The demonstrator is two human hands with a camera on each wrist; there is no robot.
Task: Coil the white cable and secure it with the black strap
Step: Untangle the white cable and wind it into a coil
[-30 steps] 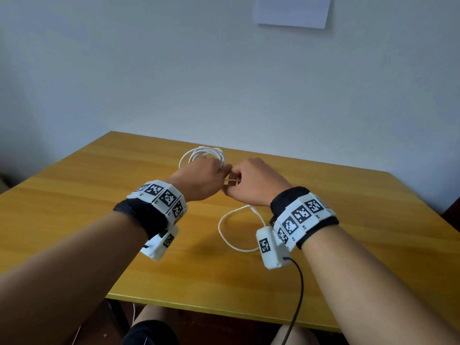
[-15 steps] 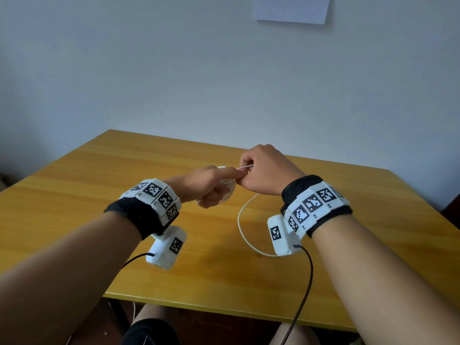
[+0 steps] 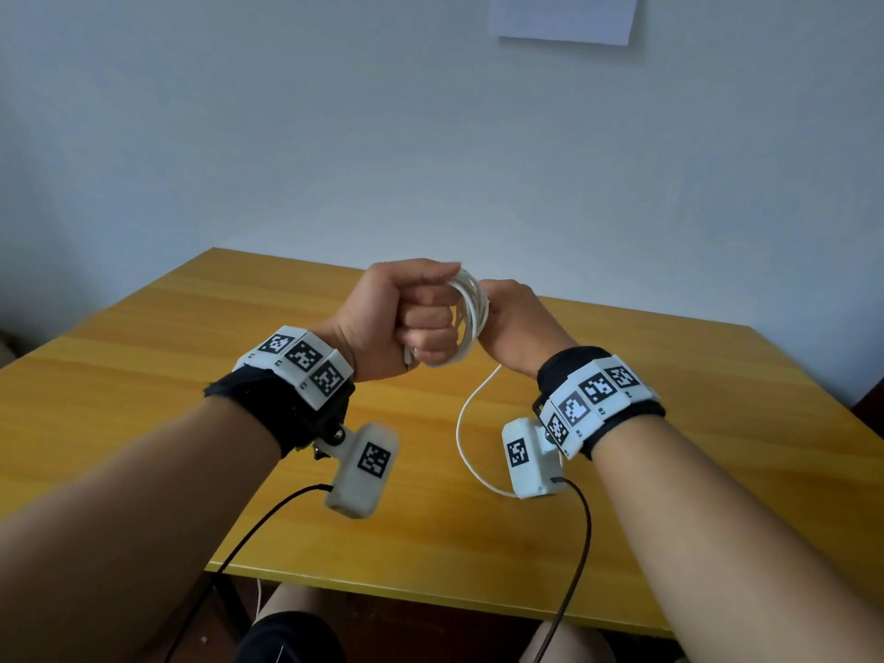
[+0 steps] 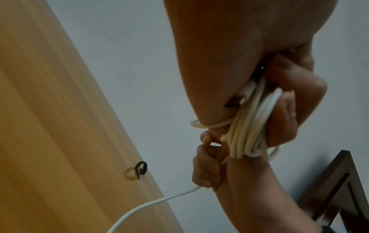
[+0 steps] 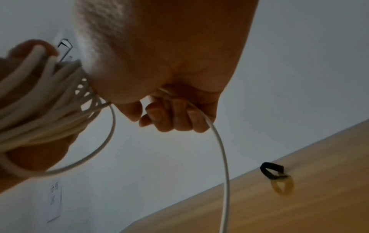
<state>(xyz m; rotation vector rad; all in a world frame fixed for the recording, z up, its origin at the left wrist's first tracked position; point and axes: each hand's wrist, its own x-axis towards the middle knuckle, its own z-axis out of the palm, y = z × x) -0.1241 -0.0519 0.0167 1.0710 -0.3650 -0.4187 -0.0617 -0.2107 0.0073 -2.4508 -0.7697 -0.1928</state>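
Note:
My left hand (image 3: 423,327) is raised above the wooden table (image 3: 143,423) in a fist, fingers curled round a coil of white cable (image 3: 471,313) of several loops. My right hand (image 3: 516,325) is just behind the coil, gripping the free strand (image 3: 466,418), which hangs down in a loop toward the table. In the right wrist view its fingers (image 5: 175,116) curl round that strand (image 5: 222,154), beside the coil (image 5: 40,102). The black strap (image 4: 141,170) lies looped on the table near its far edge, also in the right wrist view as the strap (image 5: 271,171); my hands hide it in the head view.
A white sheet of paper (image 3: 564,16) hangs on the wall behind the table. A dark wooden chair (image 4: 329,189) stands at the table's right. A wall socket (image 5: 55,203) is low on the wall. Black camera leads (image 3: 581,543) hang from both wrists.
Both hands have risen off the table. My left hand has turned upright with the coil in its fist, and the free strand has grown shorter as my right hand moved behind the coil.

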